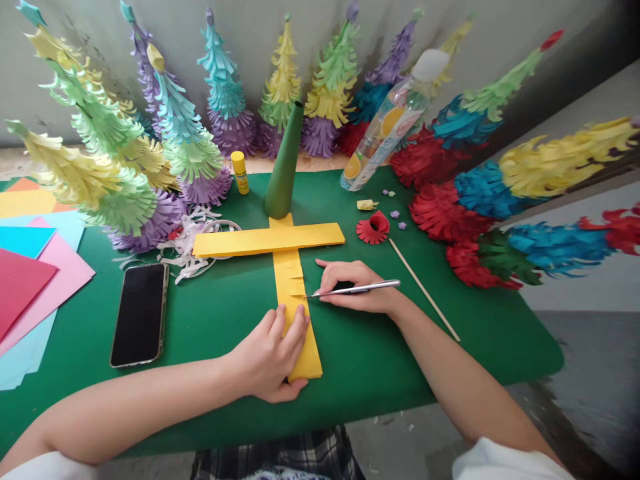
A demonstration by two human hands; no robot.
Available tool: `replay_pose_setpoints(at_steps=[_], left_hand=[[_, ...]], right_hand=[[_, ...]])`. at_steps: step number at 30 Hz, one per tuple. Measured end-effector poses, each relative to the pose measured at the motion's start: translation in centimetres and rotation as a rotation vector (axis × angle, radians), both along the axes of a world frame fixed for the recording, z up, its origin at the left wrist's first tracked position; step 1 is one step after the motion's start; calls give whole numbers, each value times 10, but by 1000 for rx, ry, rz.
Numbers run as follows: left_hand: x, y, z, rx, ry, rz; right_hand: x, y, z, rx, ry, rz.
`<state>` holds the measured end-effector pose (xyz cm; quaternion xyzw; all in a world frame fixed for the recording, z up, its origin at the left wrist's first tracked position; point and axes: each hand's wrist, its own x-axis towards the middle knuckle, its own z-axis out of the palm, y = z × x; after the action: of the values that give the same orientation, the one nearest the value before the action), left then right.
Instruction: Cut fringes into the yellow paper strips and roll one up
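Note:
A folded yellow paper strip (286,277) lies lengthwise in front of me, with several short slits along its right edge. My left hand (273,350) holds its near part down, fingertips on top and thumb by the lower left edge. In my right hand (355,283) is a slim silver craft knife (373,287), its tip at the strip's right edge beside the slits. A second yellow strip (315,235) lies crosswise over the far part of the first. Behind them stands a dark green paper cone (284,173), at the far end of the lengthwise strip.
Fringed paper trees (223,80) line the back and right of the green table (210,400). A phone (140,313), coloured sheets (65,267) and paper scraps (193,257) lie left. Behind are a glue stick (240,172) and bottle (383,133); a wooden stick (425,290) and red fringed roll (373,229) lie right.

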<state>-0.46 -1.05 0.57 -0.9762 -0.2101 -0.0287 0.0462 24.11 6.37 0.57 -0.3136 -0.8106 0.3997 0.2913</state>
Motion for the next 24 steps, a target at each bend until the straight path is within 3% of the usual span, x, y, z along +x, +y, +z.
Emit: replay_pose_setpoints(at_steps=[15, 21, 24], left_hand=[[2, -3, -3, -19, 49, 33], [8, -11, 4, -90, 85, 71], [16, -21, 9, -91, 101, 171]], right_hand=[[-10, -2, -6, 81, -46, -12], [-9, -5, -9, -34, 148, -163], [-12, -6, -8, -50, 176, -126]])
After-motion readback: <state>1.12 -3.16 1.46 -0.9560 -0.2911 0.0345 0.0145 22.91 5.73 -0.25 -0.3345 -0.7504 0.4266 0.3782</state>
